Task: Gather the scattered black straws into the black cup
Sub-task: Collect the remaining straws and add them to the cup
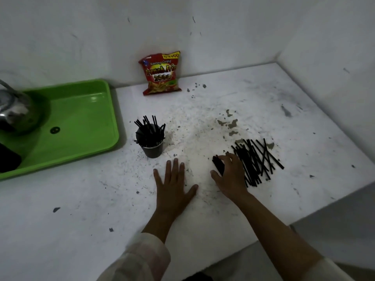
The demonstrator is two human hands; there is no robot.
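A black cup (152,151) stands upright on the white counter, left of centre, with several black straws (149,129) sticking out of it. A loose pile of black straws (258,159) lies on the counter to the right. My right hand (229,175) sits at the pile's left edge, fingers curled around a small bunch of straws (218,164). Between cup and pile, my left hand (174,185) lies flat on the counter, palm down, fingers spread, holding nothing.
A green plastic tray (81,118) sits at the left with a metal kettle (12,110) on it. A red snack bag (161,73) leans against the back wall. Walls close the back and right; the counter's edge (304,218) runs near right.
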